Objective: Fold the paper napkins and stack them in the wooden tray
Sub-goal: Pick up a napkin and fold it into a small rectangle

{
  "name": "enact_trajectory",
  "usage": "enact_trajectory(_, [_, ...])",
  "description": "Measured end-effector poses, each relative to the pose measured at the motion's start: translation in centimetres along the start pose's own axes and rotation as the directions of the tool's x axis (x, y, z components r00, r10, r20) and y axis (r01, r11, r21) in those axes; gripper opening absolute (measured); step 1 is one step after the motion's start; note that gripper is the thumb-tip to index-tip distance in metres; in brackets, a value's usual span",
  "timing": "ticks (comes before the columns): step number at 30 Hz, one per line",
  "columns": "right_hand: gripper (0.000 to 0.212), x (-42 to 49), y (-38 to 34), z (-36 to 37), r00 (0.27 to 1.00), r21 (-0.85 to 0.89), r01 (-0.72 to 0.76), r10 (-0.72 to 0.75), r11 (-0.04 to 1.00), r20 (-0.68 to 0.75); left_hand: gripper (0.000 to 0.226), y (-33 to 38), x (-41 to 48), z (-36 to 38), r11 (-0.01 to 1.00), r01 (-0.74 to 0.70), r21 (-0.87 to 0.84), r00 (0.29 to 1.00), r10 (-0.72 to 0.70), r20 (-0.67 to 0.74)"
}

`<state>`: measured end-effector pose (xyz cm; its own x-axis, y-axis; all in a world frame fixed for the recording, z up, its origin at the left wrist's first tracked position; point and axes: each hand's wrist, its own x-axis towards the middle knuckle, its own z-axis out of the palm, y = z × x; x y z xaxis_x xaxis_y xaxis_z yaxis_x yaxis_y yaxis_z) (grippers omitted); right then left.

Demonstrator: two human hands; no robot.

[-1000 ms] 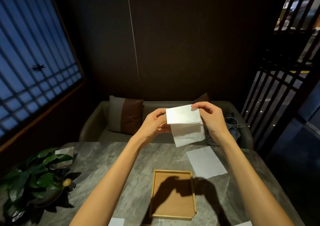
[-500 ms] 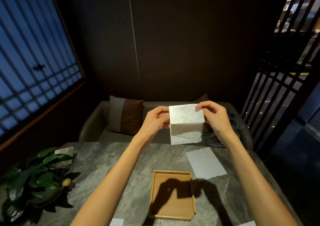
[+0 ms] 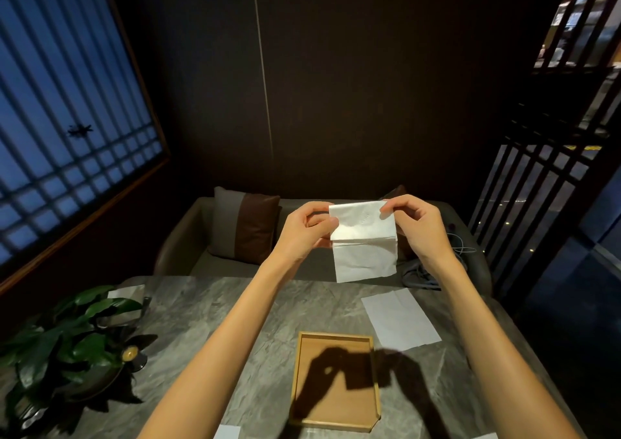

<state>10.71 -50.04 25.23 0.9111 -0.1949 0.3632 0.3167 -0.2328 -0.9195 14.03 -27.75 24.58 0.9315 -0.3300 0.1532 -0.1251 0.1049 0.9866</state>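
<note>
Both hands hold a white paper napkin (image 3: 363,242) in the air above the far end of the table. Its top part is folded down towards me, and a lower flap hangs below the fold. My left hand (image 3: 307,232) pinches the napkin's left edge. My right hand (image 3: 415,225) pinches its upper right corner. Below, near me, a shallow wooden tray (image 3: 336,425) lies on the grey marble table (image 3: 235,321); the shadow of my hands falls across its floor and nothing lies in it. A second napkin (image 3: 400,317) lies flat to the tray's right.
A potted plant (image 3: 64,351) stands at the table's left, with a paper card (image 3: 126,292) behind it. White paper corners (image 3: 228,432) show at the near edge. Beyond the table is a sofa with a cushion (image 3: 245,227) and cables (image 3: 423,274).
The hanging flap has swung from tilted to straight below the fold. Both hands with the napkin have drifted slightly to the right, and the folded top lies more squarely over the lower part.
</note>
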Motion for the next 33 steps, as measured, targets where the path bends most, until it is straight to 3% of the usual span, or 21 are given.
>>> enact_trajectory(3, [0.036, 0.0, 0.2, 0.0, 1.000, 0.018, -0.020, 0.020, 1.000, 0.001, 0.023, 0.1, -0.1, 0.0, 0.999, -0.022, 0.033, 1.000, 0.022, -0.013])
enact_trajectory(8, [0.023, -0.1, 0.2, 0.2, 0.985, 0.239, -0.157, 0.135, 0.958, 0.107, 0.026, 0.0, -0.1, 0.0, 0.996, -0.050, 0.070, 0.998, 0.052, -0.032])
enact_trajectory(11, [0.039, -0.5, 0.9, 0.4, 0.956, 0.160, -0.247, 0.213, 0.956, 0.202, 0.026, -0.1, 0.0, -0.1, 0.996, -0.055, 0.070, 0.997, 0.059, -0.056])
enact_trajectory(13, [0.033, -0.8, 1.5, 0.4, 0.947, 0.138, -0.240, 0.201, 0.961, 0.249, 0.026, -0.2, 0.0, -0.2, 0.994, -0.060, 0.090, 0.995, 0.067, -0.072])
enact_trajectory(18, [0.024, -1.3, 1.1, 0.8, 0.974, 0.088, -0.182, 0.167, 0.979, 0.155, 0.035, -0.1, 0.0, -0.3, 1.000, 0.005, 0.025, 1.000, -0.005, -0.018])
enact_trajectory(22, [0.022, -1.1, 0.8, 0.9, 0.978, 0.109, -0.187, 0.175, 0.976, 0.117, 0.014, -0.7, 0.0, -0.3, 0.991, 0.085, 0.100, 0.996, -0.083, -0.018])
enact_trajectory(27, [0.028, -1.1, 0.9, 0.6, 0.946, 0.086, -0.256, 0.232, 0.963, 0.225, 0.019, -0.5, -0.1, -0.2, 0.995, 0.036, 0.096, 0.998, -0.032, -0.046])
enact_trajectory(33, [0.025, -1.1, 0.8, 1.1, 0.963, 0.095, -0.246, 0.232, 0.965, 0.138, 0.022, -0.4, -0.1, 0.0, 0.994, -0.049, 0.103, 0.997, 0.055, -0.061])
